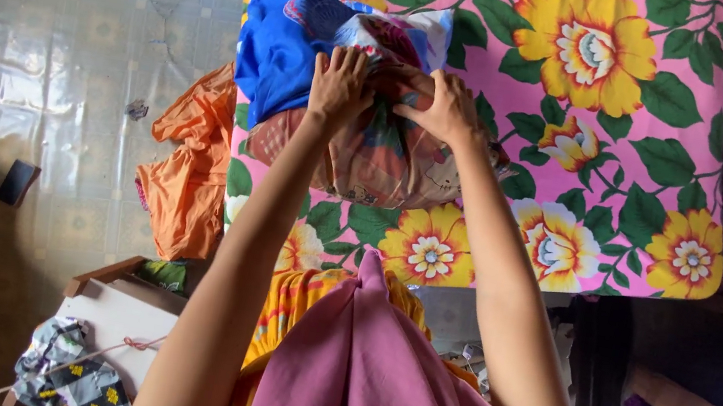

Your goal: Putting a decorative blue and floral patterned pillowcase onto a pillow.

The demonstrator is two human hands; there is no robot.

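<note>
A soft, patterned cloth bundle (370, 151) was seen on the bed (590, 124) with its pink flowered sheet, at twelve o'clock from the person. The left hand (340, 82) was pressed onto its top, fingers together; the right hand (444, 107) was clawed over its gathered top. It was judged light, floppy, best gripped there. A blue cloth (279, 52) lay at ten o'clock.

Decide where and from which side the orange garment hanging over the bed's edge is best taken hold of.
Grip the orange garment at its bunched upper folds beside the flowered bedsheet, coming from the open floor side. The cloth drapes loosely down there, while the blue cloth crowds the bed side, so that way probably snags less.
</note>
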